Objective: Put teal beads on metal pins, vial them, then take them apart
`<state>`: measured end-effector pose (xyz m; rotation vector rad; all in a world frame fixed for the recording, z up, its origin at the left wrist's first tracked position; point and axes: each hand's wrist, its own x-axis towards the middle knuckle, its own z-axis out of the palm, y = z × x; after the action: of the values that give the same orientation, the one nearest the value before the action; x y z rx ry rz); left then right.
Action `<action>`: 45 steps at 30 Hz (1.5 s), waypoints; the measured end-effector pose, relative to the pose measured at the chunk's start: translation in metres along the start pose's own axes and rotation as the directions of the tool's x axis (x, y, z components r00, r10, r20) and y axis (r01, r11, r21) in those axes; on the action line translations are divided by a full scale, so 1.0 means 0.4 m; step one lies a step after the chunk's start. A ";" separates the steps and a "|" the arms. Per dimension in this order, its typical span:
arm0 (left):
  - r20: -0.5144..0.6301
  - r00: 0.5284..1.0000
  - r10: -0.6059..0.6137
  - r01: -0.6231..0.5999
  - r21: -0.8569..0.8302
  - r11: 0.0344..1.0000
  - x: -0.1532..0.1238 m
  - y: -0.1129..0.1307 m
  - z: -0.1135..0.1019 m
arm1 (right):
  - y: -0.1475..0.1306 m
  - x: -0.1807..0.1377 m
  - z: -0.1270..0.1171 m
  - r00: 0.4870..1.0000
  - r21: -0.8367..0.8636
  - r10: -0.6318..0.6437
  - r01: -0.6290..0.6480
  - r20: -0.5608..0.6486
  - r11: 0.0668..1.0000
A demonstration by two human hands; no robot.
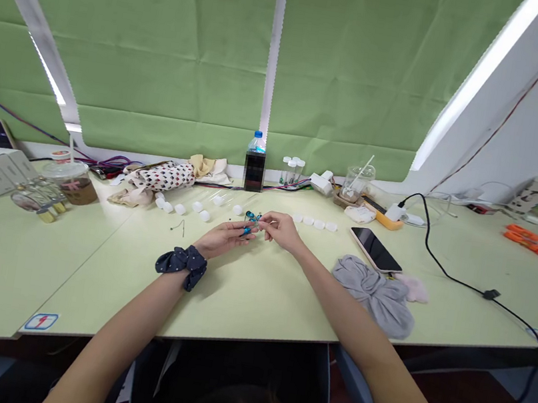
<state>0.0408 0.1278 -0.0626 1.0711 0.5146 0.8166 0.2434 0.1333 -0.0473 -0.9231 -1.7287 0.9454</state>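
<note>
On our side of the bottle (254, 167), hands together: our left hand (224, 238) pinches small blue pieces (247, 230); our right hand's (280, 231) fingertips meet them, grip too small to tell. We judge a slack pinch could drop one among the white caps (197, 206) left of the bottle. Right of it, capped vials (294, 171), contents unclear; far left, a cup (78, 185), brown inside.

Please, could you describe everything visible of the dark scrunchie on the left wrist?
The scrunchie is dark navy with tiny pale dots and looks like soft, gathered fabric. Its puffed folds spread to both sides of a knot-like middle, somewhat like a bow. It is worn around the wrist of the left hand, touching the skin; whether it touches the table cannot be told.
</note>
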 end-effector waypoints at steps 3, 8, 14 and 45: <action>-0.042 0.999 0.026 -0.027 -0.017 0.999 0.002 -0.004 0.002 | -0.010 -0.005 0.003 0.990 -0.002 0.057 -0.057 0.128 0.998; -0.131 0.991 0.008 -0.017 -0.073 0.997 0.007 -0.010 0.003 | -0.013 -0.008 0.005 0.985 0.019 0.120 -0.123 0.124 0.992; -0.086 0.996 0.009 -0.017 -0.091 0.996 0.004 -0.010 0.007 | 0.011 0.002 0.000 0.975 0.076 0.194 -0.203 0.110 0.976; -0.196 0.972 0.129 -0.067 0.295 0.953 0.026 -0.022 0.012 | 0.080 0.025 -0.028 0.931 -0.166 0.241 -0.293 -0.274 0.942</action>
<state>0.0536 0.1312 -0.0684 1.2914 0.7839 0.9718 0.2568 0.1579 -0.0692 -1.3827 -1.5252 0.7908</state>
